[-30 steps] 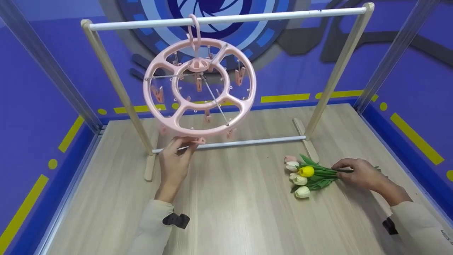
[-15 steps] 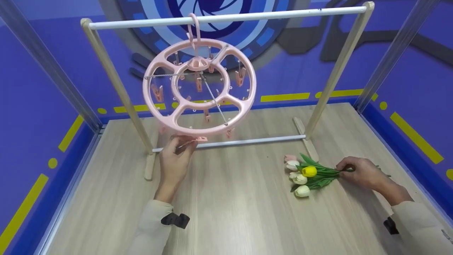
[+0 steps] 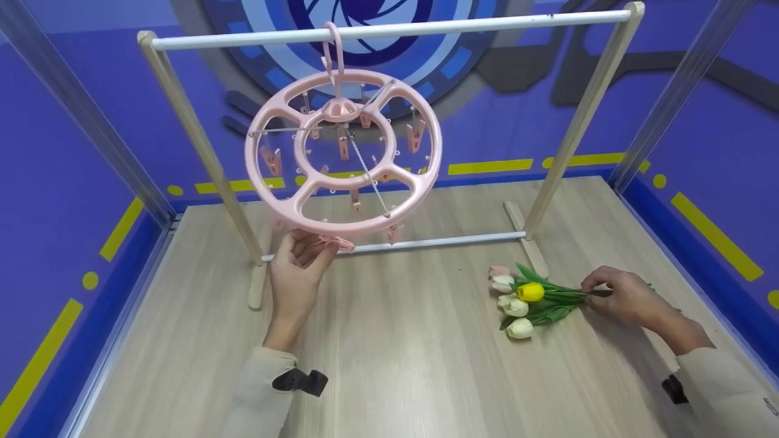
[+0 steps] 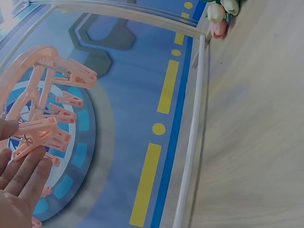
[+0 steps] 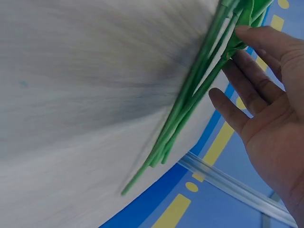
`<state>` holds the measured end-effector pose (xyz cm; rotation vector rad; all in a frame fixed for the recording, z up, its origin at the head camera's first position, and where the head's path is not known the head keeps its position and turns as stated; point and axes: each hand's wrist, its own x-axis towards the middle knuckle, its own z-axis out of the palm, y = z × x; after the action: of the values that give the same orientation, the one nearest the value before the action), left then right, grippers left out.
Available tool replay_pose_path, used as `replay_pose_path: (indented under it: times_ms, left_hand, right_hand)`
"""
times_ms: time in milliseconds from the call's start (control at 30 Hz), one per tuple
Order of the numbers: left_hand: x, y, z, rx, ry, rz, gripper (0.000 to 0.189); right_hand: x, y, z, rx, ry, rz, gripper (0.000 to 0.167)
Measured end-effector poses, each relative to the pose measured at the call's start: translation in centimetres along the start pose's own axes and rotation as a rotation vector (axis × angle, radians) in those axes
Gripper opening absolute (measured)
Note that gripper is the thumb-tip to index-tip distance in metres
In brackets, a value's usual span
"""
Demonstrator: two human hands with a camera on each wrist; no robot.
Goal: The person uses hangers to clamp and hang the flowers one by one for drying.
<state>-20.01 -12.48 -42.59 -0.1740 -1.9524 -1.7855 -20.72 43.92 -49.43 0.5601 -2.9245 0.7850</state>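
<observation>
One left hand (image 3: 294, 274) is held up, pinching a small pink plastic peg (image 3: 342, 244) under the round pink plastic hanger (image 3: 359, 228). I see the right hand (image 3: 627, 296) low down, pinching green-stemmed white, pink and yellow tulips (image 3: 544, 297) lying on the pale wooden table (image 3: 414, 353).

- Two sets of fingers: the left fingers (image 4: 34, 183) and the right fingers (image 5: 230, 109)
- One round pink clip hanger (image 3: 359, 227), above the left fingers
- One pink clothespin (image 4: 42, 135) between the left fingers, at least six others beyond them
- One rack beyond both, having two white bars (image 3: 487, 26), two wooden uprights (image 3: 581, 123), two wooden feet (image 3: 257, 289)
- Tulips at the right fingers: one yellow tulip (image 3: 531, 292), one pink tulip (image 3: 499, 271), at least three white tulips (image 3: 520, 329)
</observation>
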Motion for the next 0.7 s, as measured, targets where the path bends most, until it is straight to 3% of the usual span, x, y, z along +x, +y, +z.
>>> replay_pose_path:
  times_ms: [100,300,467,700]
  left_hand:
    - [-0.1,0.1,-0.1,0.009,0.003,-0.026,0.042]
    - [-0.4,0.4,-0.2,0.06,-0.03,-0.019,0.037]
    - [-0.6,0.7,-0.3,0.053,-0.048,-0.027,0.035]
    - [-0.6,0.8,-0.4,0.009,-0.062,-0.029,0.028]
  right_hand:
    - [-0.1,-0.5,-0.6,0.032,-0.002,0.016,0.021]
    - [0.0,-1.6,-1.8,0.133,-0.034,0.058,0.015]
    - [0.1,-2.7,-2.5,0.184,0.008,0.007,0.016]
    - [0.6,-4.8,-3.5,0.137,0.058,-0.07,0.024]
